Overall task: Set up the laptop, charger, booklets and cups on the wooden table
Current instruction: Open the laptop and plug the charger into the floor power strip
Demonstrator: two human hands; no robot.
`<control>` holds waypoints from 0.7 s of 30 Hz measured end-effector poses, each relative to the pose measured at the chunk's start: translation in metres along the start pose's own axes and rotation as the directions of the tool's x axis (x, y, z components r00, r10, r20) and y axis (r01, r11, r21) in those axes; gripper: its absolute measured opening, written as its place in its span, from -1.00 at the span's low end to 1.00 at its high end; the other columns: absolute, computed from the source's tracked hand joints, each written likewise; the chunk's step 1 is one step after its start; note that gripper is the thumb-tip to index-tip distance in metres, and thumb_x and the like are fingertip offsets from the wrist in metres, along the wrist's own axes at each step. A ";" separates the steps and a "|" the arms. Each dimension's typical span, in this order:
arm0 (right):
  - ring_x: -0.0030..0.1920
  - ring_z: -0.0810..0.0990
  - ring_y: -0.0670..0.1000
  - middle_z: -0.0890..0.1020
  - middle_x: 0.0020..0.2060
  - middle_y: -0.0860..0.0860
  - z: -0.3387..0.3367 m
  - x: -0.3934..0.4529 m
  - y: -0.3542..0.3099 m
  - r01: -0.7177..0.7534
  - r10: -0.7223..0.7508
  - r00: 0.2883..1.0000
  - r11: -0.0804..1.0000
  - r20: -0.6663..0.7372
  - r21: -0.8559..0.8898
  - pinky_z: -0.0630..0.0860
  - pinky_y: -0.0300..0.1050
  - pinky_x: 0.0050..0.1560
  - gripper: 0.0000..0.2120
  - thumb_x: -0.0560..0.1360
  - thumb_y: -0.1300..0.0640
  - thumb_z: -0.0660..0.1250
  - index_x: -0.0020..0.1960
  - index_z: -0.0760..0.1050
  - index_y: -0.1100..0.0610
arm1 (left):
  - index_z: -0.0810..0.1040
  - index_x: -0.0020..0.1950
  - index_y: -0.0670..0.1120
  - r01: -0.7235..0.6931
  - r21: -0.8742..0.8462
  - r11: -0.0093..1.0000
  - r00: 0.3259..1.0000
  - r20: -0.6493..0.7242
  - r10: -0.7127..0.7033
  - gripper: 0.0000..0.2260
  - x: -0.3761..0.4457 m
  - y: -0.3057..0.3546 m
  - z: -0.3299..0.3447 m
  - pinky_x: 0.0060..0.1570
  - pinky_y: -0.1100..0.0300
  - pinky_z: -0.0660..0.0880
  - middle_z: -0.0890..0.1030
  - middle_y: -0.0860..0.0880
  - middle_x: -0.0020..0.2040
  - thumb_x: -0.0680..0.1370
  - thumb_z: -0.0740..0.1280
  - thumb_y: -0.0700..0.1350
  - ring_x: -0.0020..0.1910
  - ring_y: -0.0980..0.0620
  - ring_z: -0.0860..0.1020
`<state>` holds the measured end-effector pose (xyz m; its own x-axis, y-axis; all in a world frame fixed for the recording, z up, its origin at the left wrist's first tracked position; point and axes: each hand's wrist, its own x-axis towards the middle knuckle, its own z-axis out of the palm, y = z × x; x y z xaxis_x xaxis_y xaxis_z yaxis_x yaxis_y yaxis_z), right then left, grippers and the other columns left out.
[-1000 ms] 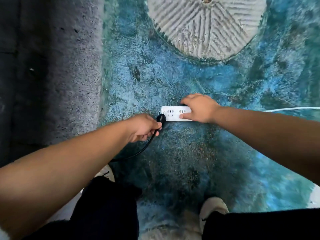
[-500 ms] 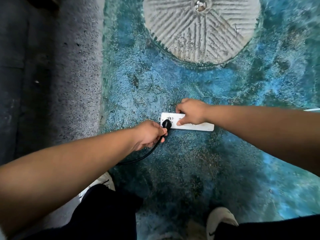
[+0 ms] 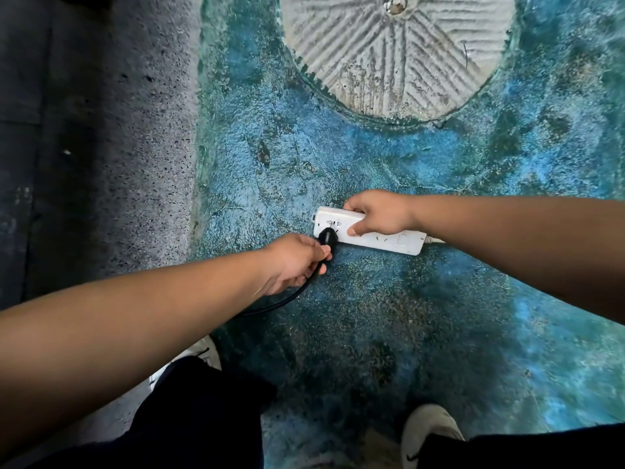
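Charger plug [image 3: 327, 237] just past left grip [image 3: 297, 262]

Prongs out of sight

The black plug [image 3: 327, 237] hides its prongs against the power strip [image 3: 389, 239]; the right hand [image 3: 380, 214] covers middle sockets, the strip's white cord [image 3: 435, 240] disappears behind the forearm.

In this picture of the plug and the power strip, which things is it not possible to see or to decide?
All in the head view:
- Black plug at the white power strip: whether its pins are fully in, the plug body covers them.
- Left hand: its fingers hide part of the black cable.
- Right hand covers the strip's middle sockets.
- The strip's white cord disappears behind the right forearm.
- Laptop, booklets, cups, wooden table: outside the frame.
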<state>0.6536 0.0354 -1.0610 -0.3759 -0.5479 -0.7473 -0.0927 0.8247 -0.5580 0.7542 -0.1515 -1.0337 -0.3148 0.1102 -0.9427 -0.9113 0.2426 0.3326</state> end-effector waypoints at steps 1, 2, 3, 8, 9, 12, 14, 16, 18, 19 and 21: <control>-0.08 0.61 0.07 0.62 -0.12 0.00 0.000 -0.001 0.000 0.001 0.000 1.000 1.000 -0.010 0.013 0.54 -0.08 -0.09 -0.84 0.49 0.10 0.46 0.01 0.51 0.03 | 0.61 -0.07 -0.13 -0.005 0.009 1.000 1.000 0.000 0.005 -0.87 0.000 0.001 -0.001 -0.53 0.25 0.25 0.62 -0.06 -0.32 0.61 0.31 -0.12 -0.51 0.11 0.38; -0.12 0.62 0.07 0.63 -0.14 -0.01 0.000 -0.002 0.000 -0.003 0.003 1.000 1.000 -0.027 0.018 0.53 -0.11 -0.15 -0.85 0.48 0.09 0.46 0.00 0.52 0.03 | 0.61 -0.08 -0.13 -0.009 0.020 1.000 1.000 -0.002 0.009 -0.87 0.001 0.002 -0.001 -0.55 0.26 0.26 0.62 -0.06 -0.33 0.61 0.32 -0.12 -0.52 0.12 0.37; -0.15 0.62 0.06 0.63 -0.16 -0.01 0.001 -0.002 -0.001 -0.008 0.009 0.999 1.000 -0.048 0.011 0.51 -0.12 -0.20 -0.85 0.48 0.08 0.47 -0.01 0.53 0.05 | 0.61 -0.07 -0.13 -0.011 0.030 0.999 1.000 -0.005 0.011 -0.87 0.001 0.003 -0.002 -0.56 0.26 0.26 0.62 -0.06 -0.34 0.60 0.32 -0.12 -0.53 0.12 0.37; -0.18 0.64 0.07 0.66 -0.14 0.04 0.001 -0.005 -0.005 -0.007 0.006 0.994 1.000 -0.108 -0.007 0.52 -0.12 -0.26 -0.79 0.46 0.07 0.49 0.04 0.58 0.10 | 0.61 -0.04 -0.16 -0.028 0.102 0.994 0.998 -0.046 0.033 -0.87 0.001 0.006 -0.003 -0.55 0.24 0.26 0.64 -0.06 -0.34 0.59 0.34 -0.12 -0.51 0.09 0.35; -0.18 0.65 0.07 0.67 -0.14 0.04 0.000 -0.005 -0.005 -0.008 0.007 0.994 1.000 -0.113 -0.007 0.50 -0.14 -0.28 -0.80 0.46 0.07 0.49 0.04 0.58 0.10 | 0.62 -0.03 -0.17 -0.031 0.096 0.995 0.998 -0.047 0.036 -0.87 0.001 0.007 -0.004 -0.58 0.26 0.26 0.64 -0.05 -0.34 0.59 0.34 -0.12 -0.50 0.08 0.36; -0.18 0.66 0.10 0.67 -0.13 0.08 -0.003 -0.006 -0.005 -0.022 0.022 0.988 1.000 -0.155 0.001 0.55 -0.11 -0.27 -0.79 0.45 0.07 0.50 0.02 0.58 0.12 | 0.62 -0.01 -0.17 -0.003 0.001 1.000 1.000 -0.027 0.003 -0.87 0.005 0.012 -0.005 -0.49 0.25 0.32 0.64 -0.07 -0.34 0.60 0.33 -0.14 -0.39 0.05 0.44; -0.16 0.66 0.12 0.68 -0.12 0.10 -0.004 -0.007 -0.006 -0.023 0.025 0.983 1.000 -0.184 0.013 0.57 -0.05 -0.24 -0.76 0.45 0.07 0.51 0.04 0.59 0.14 | 0.63 -0.02 -0.17 0.027 -0.069 0.997 1.000 -0.005 -0.027 -0.87 0.008 0.016 -0.004 -0.38 0.24 0.33 0.64 -0.06 -0.32 0.60 0.33 -0.15 -0.31 0.05 0.46; -0.15 0.67 0.13 0.68 -0.10 0.11 -0.005 -0.009 -0.007 -0.018 0.026 0.978 0.999 -0.205 0.038 0.59 -0.03 -0.23 -0.74 0.44 0.08 0.51 0.07 0.59 0.15 | 0.63 -0.04 -0.16 0.031 -0.085 0.996 1.000 0.006 -0.030 -0.87 0.010 0.018 -0.003 -0.39 0.25 0.32 0.63 -0.05 -0.36 0.60 0.32 -0.14 -0.33 0.08 0.45; -0.15 0.67 0.12 0.69 -0.11 0.10 -0.007 -0.012 -0.007 -0.009 0.019 0.977 0.999 -0.215 0.050 0.59 -0.03 -0.22 -0.75 0.44 0.08 0.51 0.06 0.59 0.14 | 0.64 -0.05 -0.16 0.023 -0.068 0.997 1.000 0.005 -0.022 -0.86 0.010 0.019 -0.003 -0.45 0.26 0.33 0.63 -0.05 -0.37 0.60 0.33 -0.13 -0.37 0.09 0.44; -0.15 0.67 0.12 0.69 -0.11 0.10 -0.008 -0.013 -0.008 -0.001 0.011 0.977 0.999 -0.214 0.049 0.60 -0.02 -0.21 -0.76 0.44 0.08 0.51 0.05 0.60 0.14 | 0.64 -0.04 -0.16 0.016 -0.053 0.998 1.000 0.001 -0.016 -0.86 0.010 0.020 -0.004 -0.48 0.26 0.34 0.63 -0.07 -0.34 0.60 0.33 -0.13 -0.39 0.09 0.45; -0.15 0.66 0.11 0.69 -0.12 0.09 -0.009 -0.015 -0.011 0.018 -0.013 0.977 1.000 -0.215 0.022 0.62 0.00 -0.16 -0.78 0.44 0.08 0.51 0.03 0.60 0.13 | 0.64 -0.02 -0.19 0.000 -0.015 1.000 1.000 -0.013 -0.001 -0.85 0.009 0.022 -0.008 -0.56 0.26 0.33 0.63 -0.09 -0.33 0.60 0.33 -0.13 -0.48 0.11 0.43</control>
<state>0.6518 0.0363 -1.0402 -0.5638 -0.5153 -0.6454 -0.0790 0.8115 -0.5789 0.7296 -0.1529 -1.0350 -0.3178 0.0974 -0.9431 -0.9153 0.2280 0.3320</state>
